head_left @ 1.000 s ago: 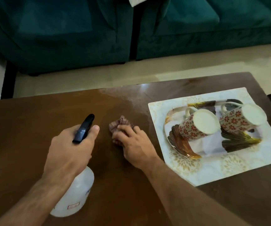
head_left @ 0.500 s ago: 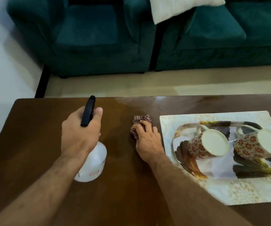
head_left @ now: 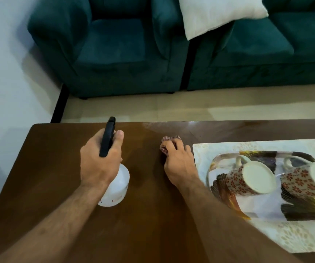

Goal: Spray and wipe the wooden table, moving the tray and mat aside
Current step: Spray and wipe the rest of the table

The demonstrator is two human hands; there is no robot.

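Head view, looking down on dark wooden bench. Left hand wrapped round neck of white spray bottle, thumb up beside black trigger head; bottle upright, base on bench. Right hand palm down on small checked cloth, fingers curled over it, pressing it to wood; only cloth's far edge and left side visible past fingers. Hands apart, bare wood between them.

Pale patterned mat flat on right part of bench, left edge just beside right hand, near corner hidden behind right forearm. Tray with dark feather pattern resting on mat. Two floral mugs on tray, side by side, both upside down, cream bases up: near mug to the left, second mug to the right, running partly out of frame. Handles pointing toward far side.

Faint dull smear on wood near far edge of bench, beyond cloth; wet or dry, cannot tell.

Beyond bench: pale floor, teal armchair at left, teal sofa at right, white cushion leaning on sofa arm. White wall at far left.
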